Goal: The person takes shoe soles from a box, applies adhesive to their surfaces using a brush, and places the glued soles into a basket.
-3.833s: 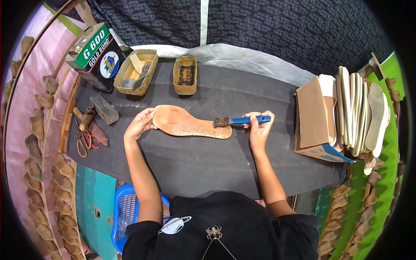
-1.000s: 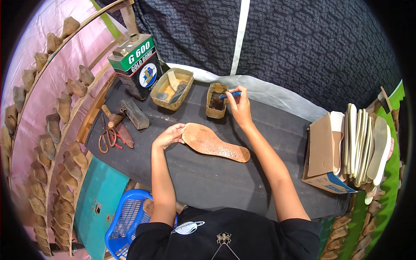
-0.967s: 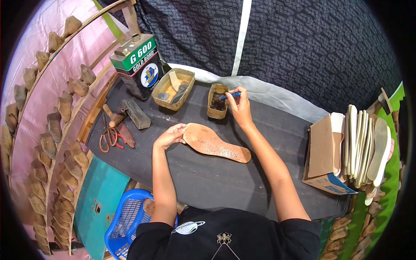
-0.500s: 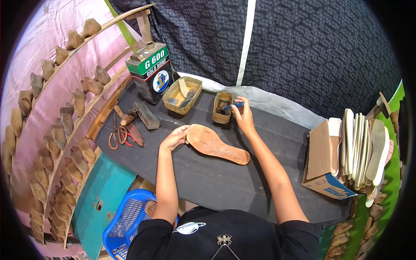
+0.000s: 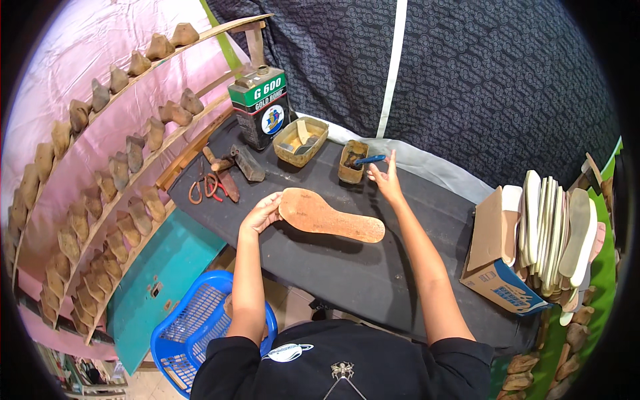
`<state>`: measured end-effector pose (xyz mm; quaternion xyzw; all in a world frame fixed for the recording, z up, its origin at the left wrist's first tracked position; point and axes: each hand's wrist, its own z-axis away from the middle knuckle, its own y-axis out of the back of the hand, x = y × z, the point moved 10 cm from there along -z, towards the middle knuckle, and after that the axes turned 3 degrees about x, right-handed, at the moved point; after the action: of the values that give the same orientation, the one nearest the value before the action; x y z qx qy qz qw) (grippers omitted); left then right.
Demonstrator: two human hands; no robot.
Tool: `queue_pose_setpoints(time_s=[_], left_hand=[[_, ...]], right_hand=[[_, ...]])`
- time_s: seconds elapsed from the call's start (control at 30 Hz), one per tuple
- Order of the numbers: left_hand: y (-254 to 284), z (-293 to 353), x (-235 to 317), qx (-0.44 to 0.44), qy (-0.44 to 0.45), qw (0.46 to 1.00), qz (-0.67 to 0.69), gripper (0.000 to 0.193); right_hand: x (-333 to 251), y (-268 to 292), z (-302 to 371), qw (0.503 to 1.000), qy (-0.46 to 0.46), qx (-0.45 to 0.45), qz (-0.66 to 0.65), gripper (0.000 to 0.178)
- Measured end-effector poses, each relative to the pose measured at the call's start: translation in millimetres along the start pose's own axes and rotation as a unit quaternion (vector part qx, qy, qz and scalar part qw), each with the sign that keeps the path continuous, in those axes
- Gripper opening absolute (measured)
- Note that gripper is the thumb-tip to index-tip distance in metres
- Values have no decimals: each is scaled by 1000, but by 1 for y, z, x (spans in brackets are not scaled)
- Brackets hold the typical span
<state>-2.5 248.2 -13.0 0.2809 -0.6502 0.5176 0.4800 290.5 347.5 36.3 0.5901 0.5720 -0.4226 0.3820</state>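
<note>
My left hand (image 5: 264,212) is closed on the wide end of a brown, foot-shaped shoe sole (image 5: 327,217). The sole is held over the dark table, narrow end toward the right. My right hand (image 5: 387,181) has its fingers apart beside a blue-handled brush (image 5: 371,159), whose handle end comes close to the index finger. That brush leans in a small container (image 5: 352,175) with dark residue inside; its head is hidden there. Left of it, a larger yellowish tub (image 5: 301,161) holds a few flat pieces.
A green-and-black metal can (image 5: 261,110) stands at the back left. Scissors (image 5: 195,190), red-handled pliers (image 5: 213,187), a hammer (image 5: 219,162) and a dark block (image 5: 248,164) lie nearby. At right, a cardboard box (image 5: 481,233) holds many soles. Racks of wooden lasts (image 5: 120,170) and a blue basket (image 5: 193,333) flank the table.
My right hand has let go of the brush, its fingers spreading, and the brush rests in the small container. The sole stays in my left hand. The view has shifted slightly.
</note>
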Motion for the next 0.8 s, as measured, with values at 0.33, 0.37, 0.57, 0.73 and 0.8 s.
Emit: queue_pose_setpoints(time_s=[0.33, 0.37, 0.57, 0.73, 0.8], left_hand=[[-10, 73, -3, 20, -5, 999, -25, 43], [-9, 84, -5, 7, -11, 1000, -24, 42], [-13, 154, -19, 67, 23, 996, -61, 39], [-4, 237, -32, 107, 10, 993, -50, 38], [-1, 270, -39, 109, 14, 994, -23, 41]], right_hand=[[-12, 57, 101, 976, -142, 29, -160, 51], [-14, 40, 124, 962, -202, -71, -171, 50], [-62, -1, 258, 945, -86, -316, 19, 78], [-107, -39, 337, 912, 52, -372, 163, 102], [-106, -53, 359, 903, 82, -384, 175, 105]])
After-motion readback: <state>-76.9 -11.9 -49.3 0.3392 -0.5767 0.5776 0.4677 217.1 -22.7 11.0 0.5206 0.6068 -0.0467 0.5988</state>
